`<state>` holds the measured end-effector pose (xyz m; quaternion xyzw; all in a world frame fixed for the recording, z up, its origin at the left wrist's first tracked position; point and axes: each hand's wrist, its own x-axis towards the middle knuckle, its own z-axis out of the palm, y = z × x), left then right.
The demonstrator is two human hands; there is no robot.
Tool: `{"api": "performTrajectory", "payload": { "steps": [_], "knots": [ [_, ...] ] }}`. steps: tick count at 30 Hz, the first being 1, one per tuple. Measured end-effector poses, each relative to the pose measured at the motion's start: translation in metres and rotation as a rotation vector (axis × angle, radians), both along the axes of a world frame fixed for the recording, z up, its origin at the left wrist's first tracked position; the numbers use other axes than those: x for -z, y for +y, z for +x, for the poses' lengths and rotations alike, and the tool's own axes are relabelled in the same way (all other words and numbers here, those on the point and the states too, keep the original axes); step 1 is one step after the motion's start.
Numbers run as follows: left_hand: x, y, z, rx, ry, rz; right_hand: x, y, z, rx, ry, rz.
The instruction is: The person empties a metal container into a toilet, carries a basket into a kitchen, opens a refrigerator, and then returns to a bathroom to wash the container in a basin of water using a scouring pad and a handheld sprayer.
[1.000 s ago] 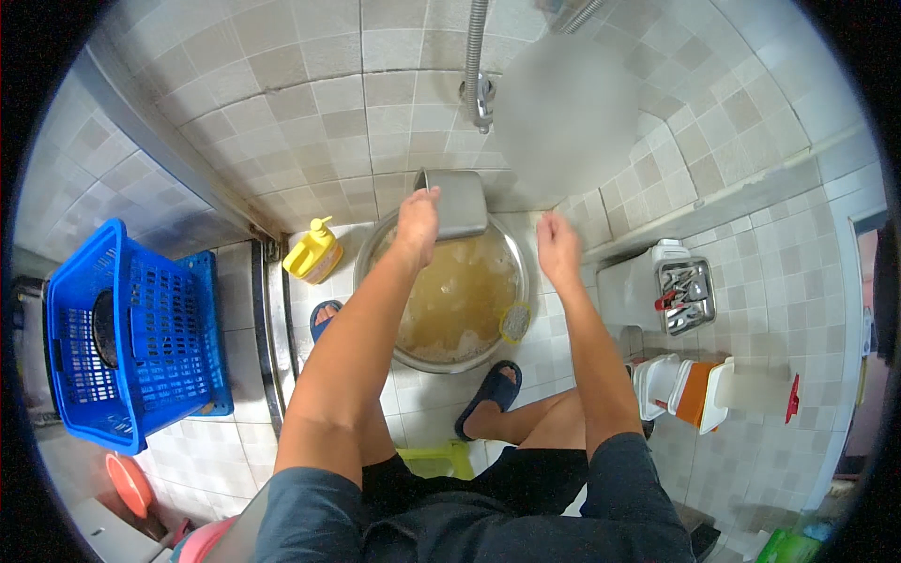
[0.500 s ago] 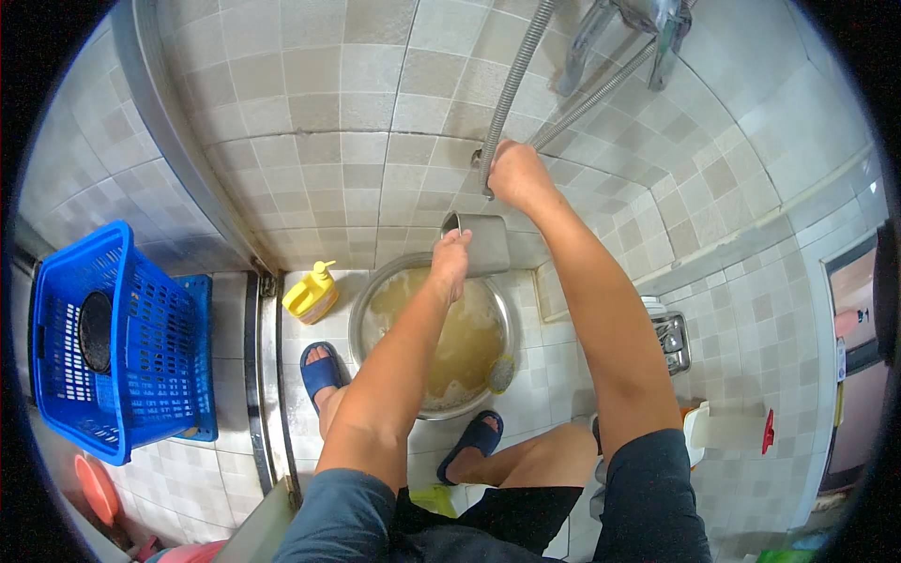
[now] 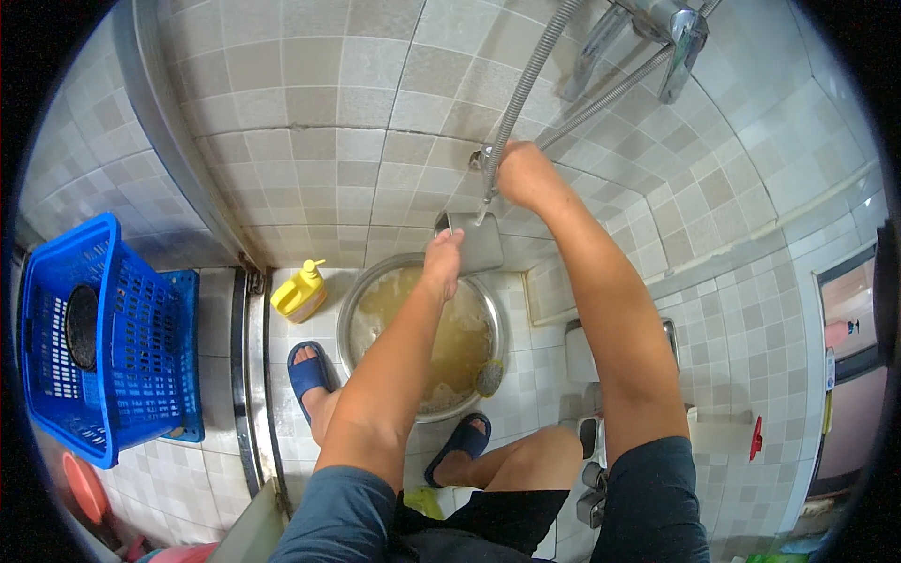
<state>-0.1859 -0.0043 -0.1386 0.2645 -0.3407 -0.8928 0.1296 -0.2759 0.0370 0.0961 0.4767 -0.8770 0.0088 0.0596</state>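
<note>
My left hand [image 3: 445,260] grips the rim of a grey metal container [image 3: 482,246], which is tipped on its side with its mouth toward the left. Up at the tiled wall, my right hand [image 3: 526,176] is closed at a small chrome tap [image 3: 480,157]; its fingertips are hidden. A thin stream of water seems to run from the tap toward the container. Below stands a wide round metal basin [image 3: 500,328] of cloudy yellowish water. A scouring pad [image 3: 489,378] rests at the basin's right rim.
A metal shower hose [image 3: 530,80] hangs past my right hand from a chrome mixer [image 3: 657,28]. Left of the basin are a yellow pump bottle [image 3: 299,293], a metal door track [image 3: 255,375] and a blue basket [image 3: 113,357]. My slippered feet flank the basin.
The view has shifted slightly. A thin stream now shows between the tap and the container. My right forearm has moved a little, uncovering more metal items on the floor; both hands keep their holds.
</note>
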Motion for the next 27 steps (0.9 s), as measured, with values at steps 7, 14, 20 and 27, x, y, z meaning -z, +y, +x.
{"api": "performTrajectory", "payload": {
  "steps": [7,14,20,27],
  "knots": [
    [-0.036,0.011,0.013,0.096,0.071,0.215,-0.014,0.005,0.004,0.104,0.002,0.09],
    [-0.033,0.009,0.014,0.082,0.077,0.268,-0.014,0.003,0.009,0.041,0.027,0.041],
    [-0.044,0.011,0.018,0.067,0.034,0.26,-0.019,0.005,0.012,0.126,-0.049,0.042],
    [-0.036,0.008,0.028,0.081,-0.214,-0.037,-0.016,-0.004,0.042,0.25,0.022,0.052]
  ]
}}
